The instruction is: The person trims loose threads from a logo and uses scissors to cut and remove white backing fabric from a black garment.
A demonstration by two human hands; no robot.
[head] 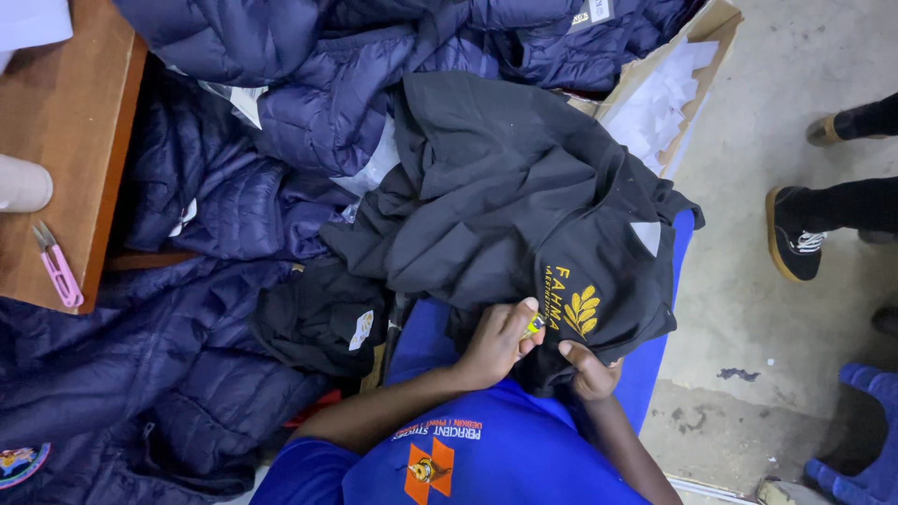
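At lower centre, the left hand (496, 344) pinches a small yellow tool (534, 325) against the black garment (505, 187), which the right hand (591, 372) grips from beneath.

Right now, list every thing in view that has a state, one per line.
Left hand: pinching a small yellow tool against the black garment.
Right hand: gripping the garment's edge from below.
Black garment: crumpled, gold embroidery facing up.
Navy jackets: heaped, unfolded.
Pink snips: lying on the wooden table, untouched.
Cardboard box: open.
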